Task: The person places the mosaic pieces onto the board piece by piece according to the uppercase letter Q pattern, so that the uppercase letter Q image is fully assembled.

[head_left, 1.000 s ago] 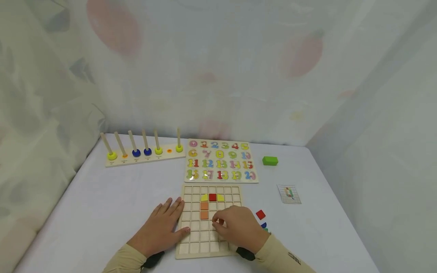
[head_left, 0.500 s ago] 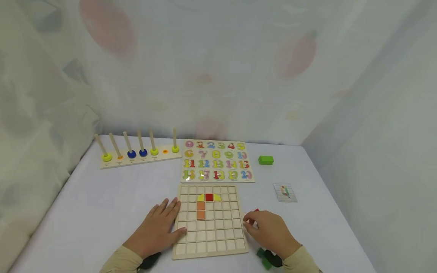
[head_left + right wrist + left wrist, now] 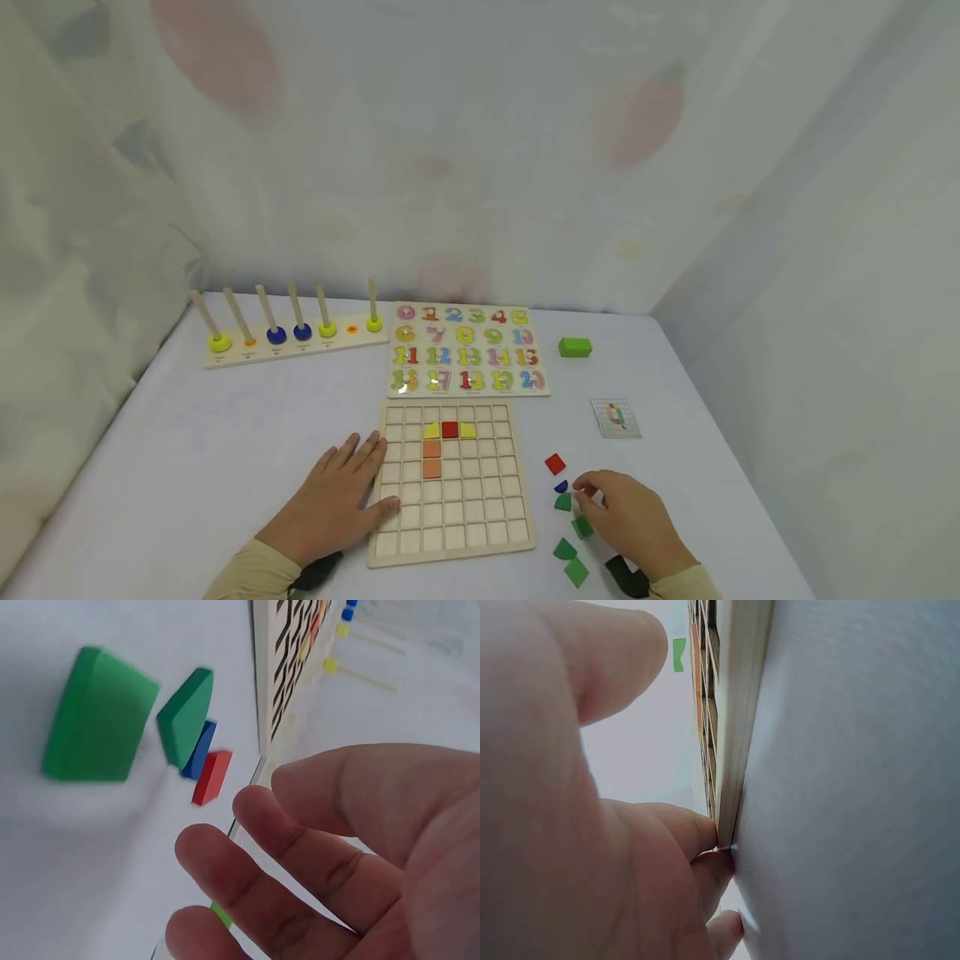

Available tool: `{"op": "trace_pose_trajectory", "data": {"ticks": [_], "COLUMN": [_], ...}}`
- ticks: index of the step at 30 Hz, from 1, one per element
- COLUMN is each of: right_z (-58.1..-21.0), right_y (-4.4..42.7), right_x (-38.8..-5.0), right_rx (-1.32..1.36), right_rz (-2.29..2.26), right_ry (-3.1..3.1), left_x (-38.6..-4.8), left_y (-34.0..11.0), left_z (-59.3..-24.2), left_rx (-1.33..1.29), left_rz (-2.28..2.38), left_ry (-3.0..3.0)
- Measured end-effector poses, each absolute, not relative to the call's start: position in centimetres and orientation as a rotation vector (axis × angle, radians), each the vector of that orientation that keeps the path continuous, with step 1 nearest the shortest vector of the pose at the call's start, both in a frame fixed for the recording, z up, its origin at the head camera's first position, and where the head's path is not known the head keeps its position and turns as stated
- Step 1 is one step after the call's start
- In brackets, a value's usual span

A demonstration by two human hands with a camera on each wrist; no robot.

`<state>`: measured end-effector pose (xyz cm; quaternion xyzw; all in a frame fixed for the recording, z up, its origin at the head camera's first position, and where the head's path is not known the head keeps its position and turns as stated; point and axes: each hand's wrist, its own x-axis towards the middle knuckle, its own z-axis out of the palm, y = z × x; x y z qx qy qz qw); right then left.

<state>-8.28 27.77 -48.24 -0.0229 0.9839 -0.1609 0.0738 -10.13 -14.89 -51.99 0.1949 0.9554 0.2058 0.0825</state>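
My left hand (image 3: pixel 330 500) rests with straight fingers along the left edge of a wooden grid board (image 3: pixel 405 537), its thumb over the rim; the left wrist view shows fingertips touching the board's side (image 3: pixel 739 727). On the board lie a red square tile (image 3: pixel 450 429), two yellow rounded-corner tiles and two orange square tiles (image 3: pixel 432 468). Right of the board my right hand (image 3: pixel 630 517) hovers, fingers loosely bent, holding nothing. Beside its fingertips are a blue half-round piece (image 3: pixel 561 487), a red square tile (image 3: pixel 555 464) and several green pieces (image 3: pixel 582 527).
Behind the grid board lies a number puzzle board (image 3: pixel 468 346). A peg stand with rings (image 3: pixel 300 342) is at the back left. To the right are a green block (image 3: pixel 575 347) and a small pattern card (image 3: pixel 617 417). Curtains (image 3: pixel 450 167) enclose the table.
My right hand has moved off the grid board to the right, past the loose pieces, which now show. The left hand stays at the board's edge. The head view has shifted slightly.
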Motion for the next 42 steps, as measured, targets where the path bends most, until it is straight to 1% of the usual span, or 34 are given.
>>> {"op": "trace_pose_trajectory", "data": {"ticks": [7, 12, 17, 22, 30, 35, 38, 42], "right_z": [-47.8, -47.4, -47.4, -48.3, -48.8, -48.1, -47.2, -46.4], "right_y": [28.9, 29.0, 28.1, 26.6, 25.7, 25.7, 25.5, 24.5], "right_x": [-8.5, -8.0, -6.9, -6.1, -5.7, -6.0, -6.4, -7.2], "right_rx": [0.038, 0.079, 0.073, 0.053, 0.059, 0.068, -0.006, -0.303], "right_rz": [-0.438, -0.434, -0.386, -0.3, -0.213, -0.235, -0.234, -0.258], "right_ry": [2.943, 2.912, 2.881, 2.889, 2.922, 2.916, 2.978, 3.125], "left_x": [-10.1, -10.0, -9.9, -9.7, -9.5, -9.5, -9.7, -9.9], "left_y": [-14.9, -14.9, -15.2, -15.7, -15.7, -15.7, -15.6, -15.1], "left_z": [-51.8, -51.8, -51.9, -52.2, -52.2, -51.9, -51.9, -52.1], "left_rx": [0.59, 0.58, 0.564, 0.529, 0.522, 0.547, 0.573, 0.6], "left_rz": [0.629, 0.647, 0.649, 0.614, 0.596, 0.617, 0.637, 0.643], "left_ry": [2.877, 2.891, 2.885, 2.864, 2.863, 2.865, 2.873, 2.869]}}
